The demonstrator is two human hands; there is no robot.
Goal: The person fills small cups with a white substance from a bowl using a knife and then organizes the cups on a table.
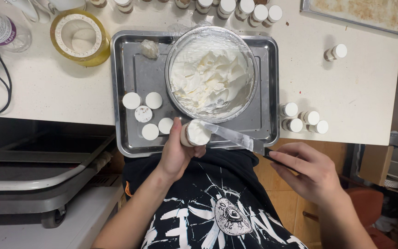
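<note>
Cream, white and stiff, fills a small round jar [194,133] gripped in the left hand [177,154] over the front edge of a steel tray [134,74]. The right hand [312,173] pinches a flat metal knife [233,136], blade tip on the jar mouth. A film-lined glass bowl [211,74] of cream sits mid-tray, five white caps [146,113] at its left, all on a speckled pale worktop [47,87].

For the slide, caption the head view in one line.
Left hand holds a small cream-filled jar over a steel tray while right hand levels it with a metal knife.
</note>
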